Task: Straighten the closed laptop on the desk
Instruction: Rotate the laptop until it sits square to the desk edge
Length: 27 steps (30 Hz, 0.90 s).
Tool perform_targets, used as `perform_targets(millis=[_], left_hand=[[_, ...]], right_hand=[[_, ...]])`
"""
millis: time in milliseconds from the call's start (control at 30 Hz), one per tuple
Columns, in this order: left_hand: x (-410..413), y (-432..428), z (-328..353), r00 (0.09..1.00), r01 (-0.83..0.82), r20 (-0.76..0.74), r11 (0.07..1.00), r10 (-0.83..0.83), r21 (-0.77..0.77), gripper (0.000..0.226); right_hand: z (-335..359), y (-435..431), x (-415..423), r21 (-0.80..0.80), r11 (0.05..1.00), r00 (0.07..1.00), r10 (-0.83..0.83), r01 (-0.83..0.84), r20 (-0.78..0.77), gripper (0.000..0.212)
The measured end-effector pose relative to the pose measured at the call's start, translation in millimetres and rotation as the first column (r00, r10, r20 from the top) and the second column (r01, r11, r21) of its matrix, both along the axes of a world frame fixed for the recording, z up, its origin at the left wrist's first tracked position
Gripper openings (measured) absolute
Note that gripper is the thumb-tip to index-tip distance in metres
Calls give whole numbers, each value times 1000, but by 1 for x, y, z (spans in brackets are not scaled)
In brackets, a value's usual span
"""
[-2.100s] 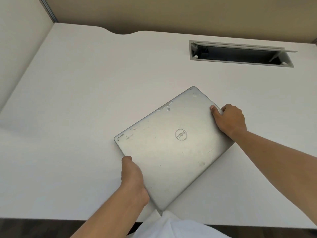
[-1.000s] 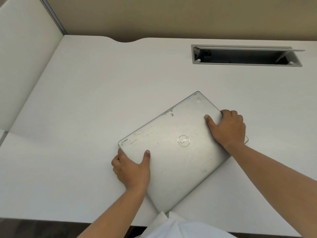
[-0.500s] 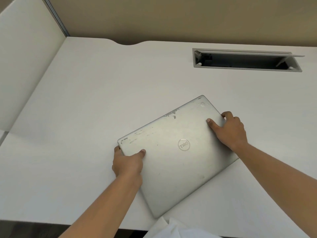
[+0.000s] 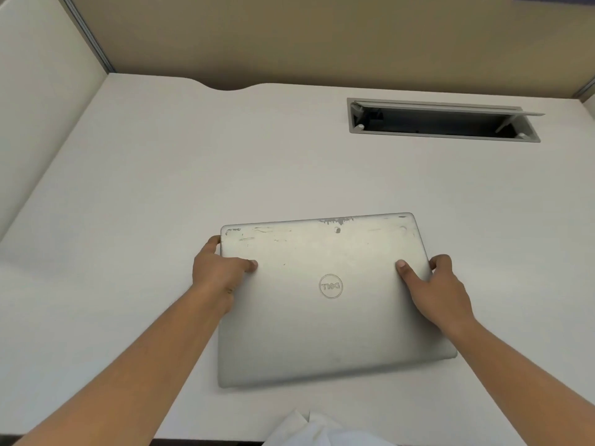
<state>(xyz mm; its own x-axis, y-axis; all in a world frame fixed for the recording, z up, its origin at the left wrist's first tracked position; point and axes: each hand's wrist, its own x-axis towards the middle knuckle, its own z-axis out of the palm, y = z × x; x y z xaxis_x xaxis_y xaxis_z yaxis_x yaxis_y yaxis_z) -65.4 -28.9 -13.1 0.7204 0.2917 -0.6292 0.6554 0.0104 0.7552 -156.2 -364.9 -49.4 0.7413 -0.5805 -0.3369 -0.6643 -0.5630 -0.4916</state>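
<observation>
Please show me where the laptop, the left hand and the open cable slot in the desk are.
laptop (image 4: pixel 322 333): head view, bare lid below the logo.
left hand (image 4: pixel 216 272): head view, back of the hand at the laptop's left edge.
cable slot (image 4: pixel 444 122): head view, dark opening.

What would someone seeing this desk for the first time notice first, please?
Most striking is the closed silver laptop lying near the front of the white desk, its round logo upside down to the viewer and its far edge scuffed. The left hand and right hand grip its two sides, thumbs on the lid. Behind, to the right, an open cable slot is set into the desk.
</observation>
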Motion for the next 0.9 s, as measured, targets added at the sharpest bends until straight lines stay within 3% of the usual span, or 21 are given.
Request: perform_targets(millis=[300, 600, 733, 900], left_hand=[[-1, -1, -13, 999, 50, -12, 999, -50, 3, 97], [-4, -3, -29, 990, 136, -7, 965, -138, 225, 92], [-8, -5, -34, 977, 201, -10, 896, -215, 396, 89], [-36, -12, -35, 919, 281, 38, 720, -392, 635, 84]], right_hand=[[-1, 11, -28, -27, 999, 999, -39, 39, -15, 64], [3, 12, -31, -130, 991, 999, 19, -24, -39, 62], [3, 16, -33, -149, 988, 999, 24, -29, -39, 62], [4, 24, -42, -158, 987, 1000, 0, 0, 3, 65]])
